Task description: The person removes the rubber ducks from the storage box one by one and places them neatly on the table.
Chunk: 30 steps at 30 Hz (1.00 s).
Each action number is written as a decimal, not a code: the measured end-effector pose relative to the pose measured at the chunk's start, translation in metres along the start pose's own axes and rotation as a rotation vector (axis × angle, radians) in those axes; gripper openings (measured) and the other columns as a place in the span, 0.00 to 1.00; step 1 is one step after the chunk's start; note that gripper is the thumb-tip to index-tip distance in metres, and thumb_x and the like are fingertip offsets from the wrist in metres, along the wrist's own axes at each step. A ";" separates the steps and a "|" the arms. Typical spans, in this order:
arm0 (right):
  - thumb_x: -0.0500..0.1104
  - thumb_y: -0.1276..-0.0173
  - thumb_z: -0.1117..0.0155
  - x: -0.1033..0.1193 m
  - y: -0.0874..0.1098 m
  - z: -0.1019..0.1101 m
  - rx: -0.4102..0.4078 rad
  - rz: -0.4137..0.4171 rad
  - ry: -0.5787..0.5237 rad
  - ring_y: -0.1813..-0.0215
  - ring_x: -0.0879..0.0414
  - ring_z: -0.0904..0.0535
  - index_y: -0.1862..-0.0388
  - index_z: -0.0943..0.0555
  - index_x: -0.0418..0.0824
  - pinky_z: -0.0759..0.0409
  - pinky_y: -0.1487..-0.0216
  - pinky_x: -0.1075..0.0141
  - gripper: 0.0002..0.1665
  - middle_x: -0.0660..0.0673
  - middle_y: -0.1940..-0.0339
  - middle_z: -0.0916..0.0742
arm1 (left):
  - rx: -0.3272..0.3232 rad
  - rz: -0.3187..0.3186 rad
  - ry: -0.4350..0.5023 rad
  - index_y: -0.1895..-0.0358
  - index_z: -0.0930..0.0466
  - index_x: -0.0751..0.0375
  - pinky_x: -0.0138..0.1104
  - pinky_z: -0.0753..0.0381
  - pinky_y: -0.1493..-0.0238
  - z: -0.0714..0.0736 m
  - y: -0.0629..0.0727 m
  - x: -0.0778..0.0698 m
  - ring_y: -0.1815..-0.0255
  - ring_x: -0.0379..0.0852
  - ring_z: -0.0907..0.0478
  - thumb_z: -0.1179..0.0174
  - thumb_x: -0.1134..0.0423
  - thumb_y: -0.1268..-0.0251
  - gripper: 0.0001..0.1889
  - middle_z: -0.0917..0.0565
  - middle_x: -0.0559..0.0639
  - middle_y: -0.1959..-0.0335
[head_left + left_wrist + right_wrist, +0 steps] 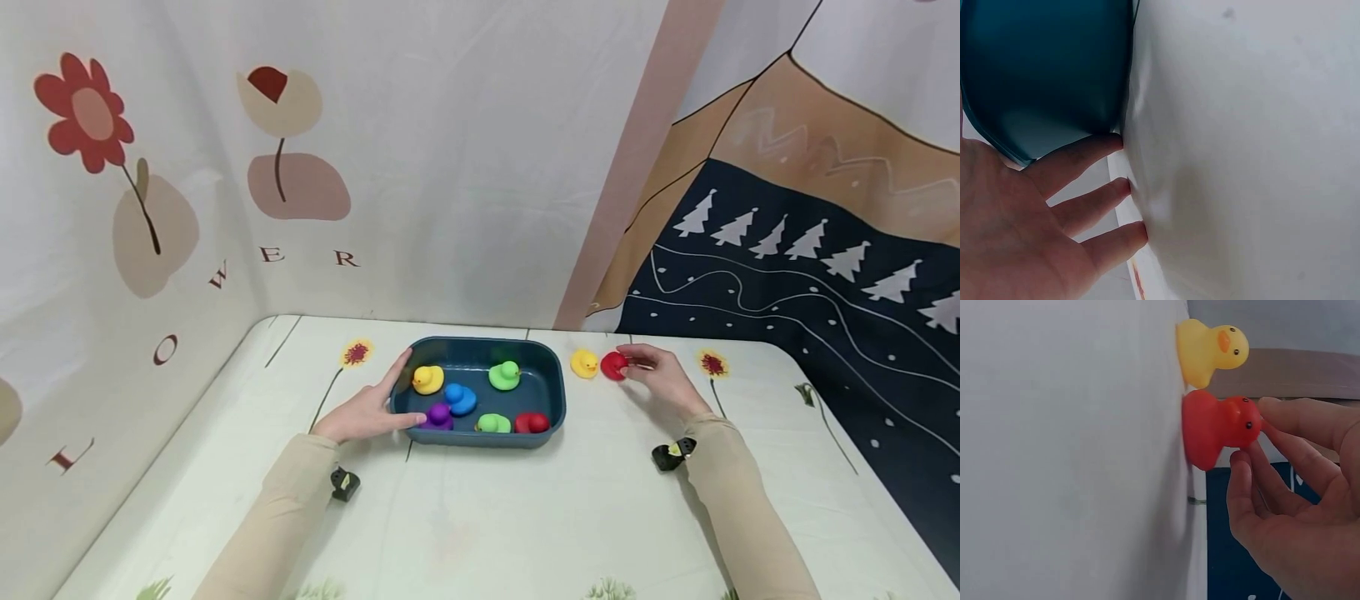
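A dark blue tray point(480, 439) stands on the table in the head view. My left hand point(367, 414) spans its left end, thumb over the near rim, fingers stretched along the left side; the left wrist view shows those fingers straight and spread. Right of the tray, my right hand point(660, 375) pinches the head of a red rubber duck point(1210, 428) between thumb and fingertips. The duck sits upright at table level. Close beside it, on the tray side, sits a yellow rubber duck point(1200, 353) that no hand touches.
Inside the tray are a yellow duck point(428, 380), a blue duck point(461, 399), a purple duck point(437, 418), a green duck point(504, 375), a second green duck point(492, 423) and a red duck point(532, 422). A printed cloth point(450, 167) hangs behind the table.
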State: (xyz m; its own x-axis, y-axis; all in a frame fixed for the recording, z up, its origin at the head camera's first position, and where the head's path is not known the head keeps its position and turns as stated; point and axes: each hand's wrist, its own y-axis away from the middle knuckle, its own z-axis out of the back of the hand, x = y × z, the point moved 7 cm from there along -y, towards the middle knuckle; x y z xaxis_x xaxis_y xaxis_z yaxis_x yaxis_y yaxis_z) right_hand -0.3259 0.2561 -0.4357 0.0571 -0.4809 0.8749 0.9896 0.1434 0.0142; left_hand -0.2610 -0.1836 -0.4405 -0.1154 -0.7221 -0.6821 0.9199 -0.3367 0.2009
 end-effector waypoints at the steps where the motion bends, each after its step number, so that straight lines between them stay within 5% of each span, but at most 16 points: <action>1: 0.31 0.31 0.42 0.001 0.001 0.001 -0.001 0.000 -0.001 0.38 0.37 0.31 0.35 0.28 0.31 0.36 0.37 0.47 0.25 0.30 0.39 0.24 | 0.001 0.001 0.000 0.22 0.72 0.39 0.41 0.36 0.71 0.000 0.000 0.000 0.73 0.50 0.35 0.35 0.39 0.43 0.57 0.24 0.63 0.63; 3: 0.31 0.31 0.42 0.002 0.002 0.003 -0.004 0.003 -0.002 0.38 0.37 0.31 0.35 0.28 0.31 0.37 0.37 0.46 0.25 0.30 0.39 0.24 | -0.005 -0.004 -0.004 0.22 0.71 0.40 0.40 0.35 0.71 0.001 0.000 0.000 0.72 0.50 0.34 0.35 0.39 0.43 0.57 0.23 0.62 0.60; 9: 0.31 0.32 0.41 0.012 0.007 0.006 -0.014 0.005 -0.013 0.37 0.37 0.31 0.36 0.27 0.31 0.38 0.36 0.45 0.24 0.30 0.40 0.24 | 0.000 0.007 -0.003 0.22 0.72 0.39 0.40 0.39 0.73 0.001 0.000 0.000 0.75 0.49 0.38 0.36 0.38 0.44 0.57 0.30 0.55 0.73; 23: 0.33 0.30 0.41 0.033 0.016 -0.002 0.015 0.058 -0.012 0.39 0.38 0.29 0.38 0.27 0.30 0.33 0.38 0.50 0.23 0.30 0.41 0.23 | 0.004 -0.006 0.006 0.22 0.72 0.40 0.38 0.43 0.76 0.001 0.001 -0.001 0.79 0.46 0.42 0.36 0.38 0.44 0.58 0.34 0.52 0.78; 27: 0.31 0.30 0.42 0.037 0.016 -0.004 0.023 0.081 -0.018 0.39 0.38 0.28 0.39 0.26 0.30 0.29 0.43 0.66 0.21 0.30 0.41 0.22 | -0.001 -0.004 0.000 0.22 0.71 0.40 0.39 0.38 0.73 0.001 0.001 -0.002 0.73 0.49 0.36 0.36 0.37 0.44 0.58 0.24 0.63 0.61; 30: 0.29 0.31 0.43 0.039 0.016 -0.008 0.032 0.090 -0.033 0.40 0.38 0.28 0.39 0.25 0.30 0.29 0.48 0.74 0.21 0.30 0.41 0.22 | -0.006 -0.007 -0.009 0.22 0.71 0.41 0.41 0.33 0.68 0.002 0.001 -0.002 0.66 0.53 0.30 0.36 0.37 0.44 0.57 0.29 0.72 0.41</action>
State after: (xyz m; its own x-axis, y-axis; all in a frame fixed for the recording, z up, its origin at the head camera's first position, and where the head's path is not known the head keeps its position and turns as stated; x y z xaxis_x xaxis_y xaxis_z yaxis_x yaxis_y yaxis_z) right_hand -0.3068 0.2327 -0.4051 0.1405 -0.4358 0.8890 0.9759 0.2125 -0.0500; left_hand -0.2605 -0.1832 -0.4377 -0.1253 -0.7248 -0.6775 0.9213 -0.3384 0.1916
